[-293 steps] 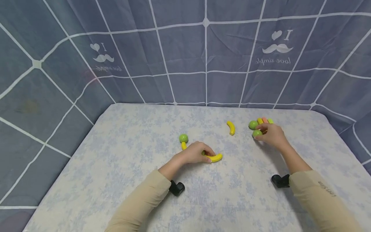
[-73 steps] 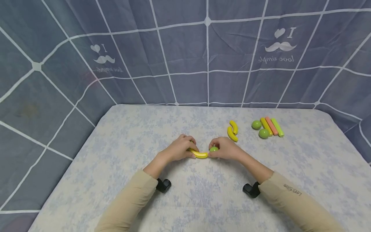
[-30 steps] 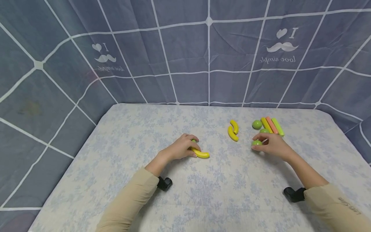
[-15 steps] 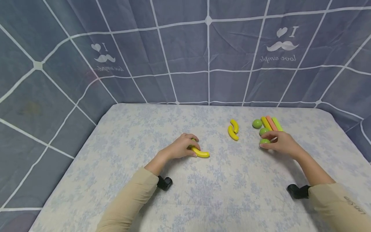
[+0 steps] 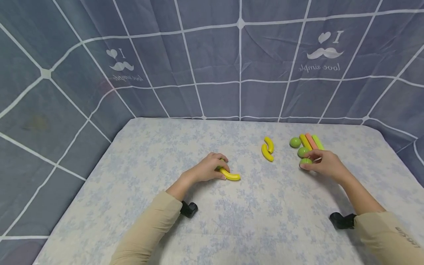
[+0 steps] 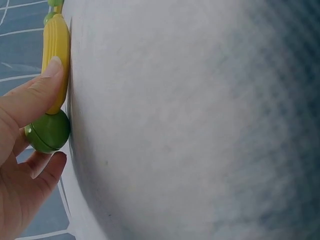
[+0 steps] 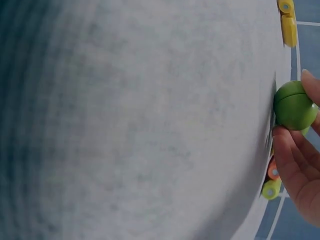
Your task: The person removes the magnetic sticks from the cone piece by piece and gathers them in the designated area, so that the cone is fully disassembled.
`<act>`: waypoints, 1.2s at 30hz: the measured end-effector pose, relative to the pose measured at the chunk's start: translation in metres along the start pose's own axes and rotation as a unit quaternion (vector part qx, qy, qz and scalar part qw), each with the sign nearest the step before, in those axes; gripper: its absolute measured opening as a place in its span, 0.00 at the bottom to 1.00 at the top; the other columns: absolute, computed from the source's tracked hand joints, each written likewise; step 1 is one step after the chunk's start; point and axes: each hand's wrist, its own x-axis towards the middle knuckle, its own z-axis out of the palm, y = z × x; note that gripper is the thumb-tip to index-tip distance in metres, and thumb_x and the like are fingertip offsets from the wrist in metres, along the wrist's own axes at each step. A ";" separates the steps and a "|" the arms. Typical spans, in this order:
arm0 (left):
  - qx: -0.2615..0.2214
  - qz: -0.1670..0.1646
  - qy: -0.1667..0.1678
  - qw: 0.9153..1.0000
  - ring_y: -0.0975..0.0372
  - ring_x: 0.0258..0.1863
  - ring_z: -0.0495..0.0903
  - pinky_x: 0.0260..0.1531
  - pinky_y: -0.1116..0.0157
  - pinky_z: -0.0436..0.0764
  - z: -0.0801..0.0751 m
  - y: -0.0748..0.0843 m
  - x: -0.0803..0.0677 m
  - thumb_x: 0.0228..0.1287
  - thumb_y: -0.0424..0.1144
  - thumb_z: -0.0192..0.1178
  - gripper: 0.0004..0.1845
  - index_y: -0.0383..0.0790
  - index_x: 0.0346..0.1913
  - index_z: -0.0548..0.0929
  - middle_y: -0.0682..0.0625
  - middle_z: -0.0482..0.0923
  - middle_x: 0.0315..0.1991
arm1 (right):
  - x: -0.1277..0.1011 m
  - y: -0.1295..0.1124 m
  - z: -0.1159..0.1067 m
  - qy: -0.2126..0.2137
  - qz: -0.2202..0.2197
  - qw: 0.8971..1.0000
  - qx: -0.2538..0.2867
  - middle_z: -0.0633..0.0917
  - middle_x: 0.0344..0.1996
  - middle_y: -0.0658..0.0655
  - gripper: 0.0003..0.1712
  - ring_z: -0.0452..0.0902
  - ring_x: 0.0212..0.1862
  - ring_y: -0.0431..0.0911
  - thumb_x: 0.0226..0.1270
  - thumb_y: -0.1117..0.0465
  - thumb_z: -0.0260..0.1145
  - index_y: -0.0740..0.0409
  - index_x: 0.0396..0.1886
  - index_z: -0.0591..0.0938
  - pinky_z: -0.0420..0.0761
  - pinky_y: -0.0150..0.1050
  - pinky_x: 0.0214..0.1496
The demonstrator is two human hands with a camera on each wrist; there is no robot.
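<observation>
My left hand (image 5: pixel 210 168) rests mid-table with its thumb along a curved yellow toy banana (image 5: pixel 233 177). A glossy green ball (image 6: pixel 49 132) with a seam touches the banana's end, between thumb and fingers in the left wrist view. At the right, my right hand (image 5: pixel 326 164) pinches another seamed green ball (image 7: pixel 295 106) between thumb and fingertips, low over the table. Just behind that ball sits a second green ball (image 5: pixel 303 152), and a third green ball (image 5: pixel 295 142) lies farther back.
Yellow, orange and light green sticks, such as the orange stick (image 5: pixel 311 141), lie side by side beyond my right hand. Two toy bananas (image 5: pixel 267 152) nestle together between the hands. A grid-patterned curtain (image 5: pixel 212 99) hangs behind the flowered tablecloth (image 5: pixel 251 221).
My right hand has carried a green ball from beside the left hand's banana to the right-hand group. Since the oldest frame, a second banana has joined the one at the back. The left hand lately stays put.
</observation>
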 end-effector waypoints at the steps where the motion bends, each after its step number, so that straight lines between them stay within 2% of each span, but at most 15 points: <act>1: -0.001 -0.001 -0.001 1.000 0.50 0.56 0.66 0.57 0.53 0.64 0.000 0.000 0.000 0.55 0.38 0.67 0.12 0.42 0.43 0.85 0.44 0.73 0.55 | 0.000 0.000 0.000 0.001 -0.001 1.000 -0.002 0.77 0.43 0.67 0.30 0.74 0.45 0.59 0.56 0.50 0.70 0.68 0.50 0.77 0.77 0.40 0.36; 19: -0.016 0.006 -0.007 1.000 0.49 0.56 0.67 0.56 0.53 0.63 0.001 0.001 0.004 0.54 0.37 0.67 0.12 0.41 0.43 0.86 0.43 0.73 0.55 | -0.005 -0.001 -0.003 -0.006 0.000 1.000 0.002 0.77 0.44 0.67 0.29 0.75 0.45 0.61 0.56 0.53 0.71 0.69 0.50 0.77 0.78 0.36 0.33; 24: -0.068 -0.003 -0.003 0.998 0.48 0.61 0.64 0.59 0.52 0.63 -0.001 0.000 0.005 0.56 0.36 0.66 0.16 0.39 0.49 0.83 0.38 0.68 0.60 | -0.005 -0.002 -0.011 -0.005 -0.002 1.000 -0.006 0.77 0.44 0.67 0.29 0.75 0.45 0.60 0.57 0.51 0.70 0.68 0.50 0.77 0.78 0.37 0.34; 28: -0.115 -0.045 0.031 0.992 0.49 0.63 0.62 0.60 0.52 0.64 -0.003 0.000 0.005 0.57 0.35 0.66 0.23 0.37 0.57 0.77 0.38 0.65 0.62 | -0.002 -0.009 -0.019 0.001 0.000 1.000 0.003 0.76 0.46 0.68 0.29 0.73 0.46 0.59 0.58 0.52 0.69 0.69 0.53 0.75 0.77 0.36 0.35; 30: -0.146 -0.087 0.050 0.984 0.49 0.62 0.63 0.58 0.52 0.65 -0.004 0.002 0.004 0.56 0.34 0.66 0.28 0.38 0.61 0.73 0.39 0.65 0.61 | 0.001 -0.015 -0.022 0.000 0.000 1.000 0.015 0.75 0.47 0.68 0.29 0.72 0.46 0.58 0.59 0.54 0.68 0.69 0.53 0.75 0.76 0.35 0.35; 31: -0.171 -0.111 0.058 0.977 0.49 0.62 0.64 0.58 0.52 0.66 -0.004 0.003 0.004 0.56 0.34 0.67 0.30 0.38 0.62 0.72 0.39 0.65 0.62 | 0.004 -0.020 -0.023 0.001 -0.004 1.000 0.020 0.75 0.47 0.68 0.29 0.72 0.46 0.58 0.59 0.55 0.69 0.69 0.54 0.74 0.76 0.34 0.36; 34: -0.250 -0.180 0.083 0.948 0.48 0.61 0.65 0.56 0.53 0.69 -0.008 0.008 0.000 0.54 0.32 0.67 0.35 0.41 0.66 0.67 0.40 0.65 0.62 | 0.015 -0.035 -0.020 -0.006 -0.021 0.999 0.028 0.75 0.47 0.68 0.27 0.72 0.46 0.56 0.60 0.57 0.68 0.69 0.54 0.75 0.76 0.34 0.37; 36: -0.301 -0.212 0.092 0.925 0.48 0.60 0.66 0.53 0.54 0.72 -0.009 0.009 -0.002 0.54 0.30 0.66 0.37 0.42 0.68 0.65 0.39 0.64 0.62 | 0.022 -0.048 -0.015 -0.016 -0.037 0.999 0.033 0.76 0.47 0.68 0.26 0.73 0.46 0.56 0.60 0.57 0.68 0.68 0.54 0.75 0.76 0.35 0.39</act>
